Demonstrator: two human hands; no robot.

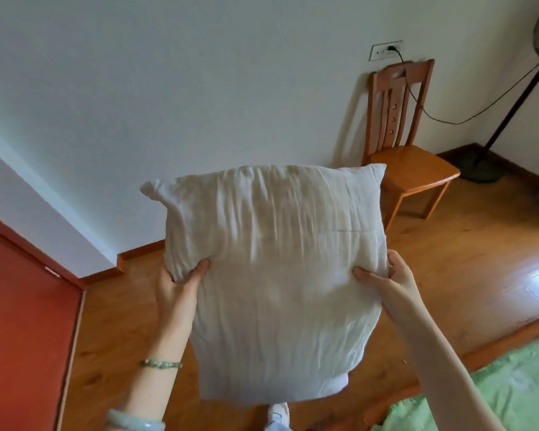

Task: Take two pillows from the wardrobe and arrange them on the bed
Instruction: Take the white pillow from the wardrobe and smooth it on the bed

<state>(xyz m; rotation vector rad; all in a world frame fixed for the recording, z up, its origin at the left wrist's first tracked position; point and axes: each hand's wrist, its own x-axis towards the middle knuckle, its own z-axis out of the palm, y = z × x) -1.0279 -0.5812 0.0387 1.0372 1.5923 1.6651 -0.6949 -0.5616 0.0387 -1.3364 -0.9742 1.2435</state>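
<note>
A wrinkled white pillow (274, 275) hangs upright in the air in front of me, above the wooden floor. My left hand (178, 290) grips its left edge, thumb on the front, with green bracelets on the wrist. My right hand (389, 281) grips its right edge the same way. The bed (492, 390), covered with a light green sheet, shows at the lower right corner, below and to the right of the pillow. The wardrobe and a second pillow are out of sight.
A wooden chair (408, 163) stands against the white wall behind the pillow. A standing fan (511, 98) with a black cable is at the far right. A red door (22, 321) fills the lower left. A white shoe (277, 412) shows under the pillow.
</note>
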